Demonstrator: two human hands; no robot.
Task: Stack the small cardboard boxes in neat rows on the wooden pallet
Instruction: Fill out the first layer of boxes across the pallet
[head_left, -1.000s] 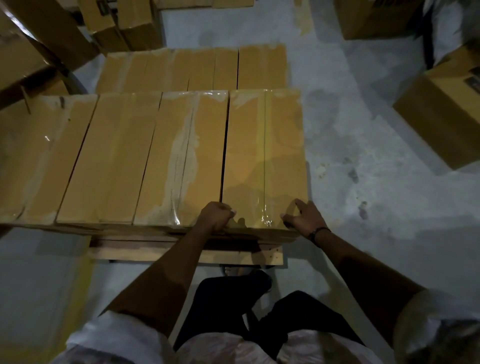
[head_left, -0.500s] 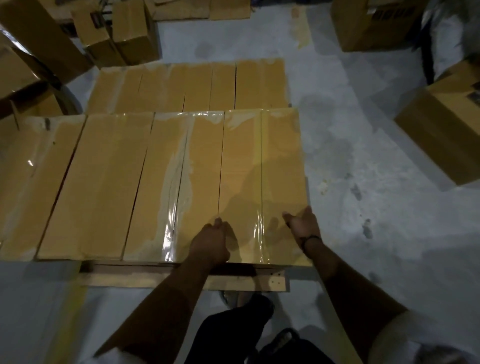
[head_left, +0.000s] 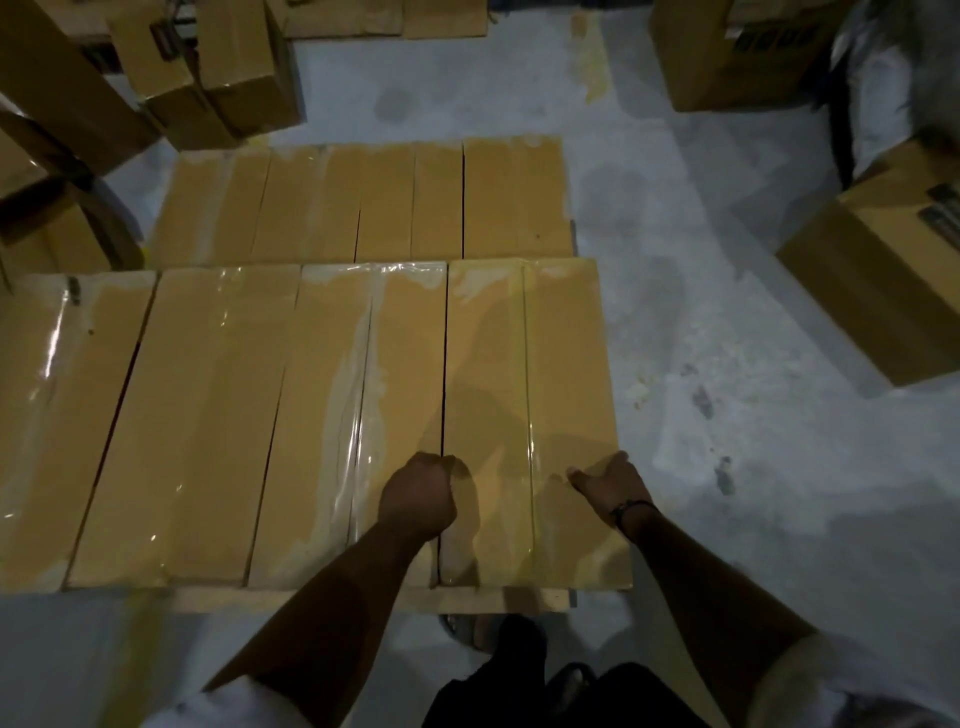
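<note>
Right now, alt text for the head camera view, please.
A person's hands are on the rightmost long tape-wrapped cardboard box in the near row on a wooden pallet: left hand curled at its left seam, right hand gripping its right edge. Another row lies behind.

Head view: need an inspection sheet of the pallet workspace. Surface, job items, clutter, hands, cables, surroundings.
Surface: wooden pallet, only its near edge shows under the boxes.
Job's things: near row of four film-wrapped boxes side by side; rightmost box is in hand; far row sits lower behind.
Clutter: loose cartons on the floor far left, another carton at right.
Grippers: left hand curled at the rightmost box's left seam; right hand grips its right edge, thumb on top.
Cables: nothing seen.
Surroundings: stained concrete floor.
</note>
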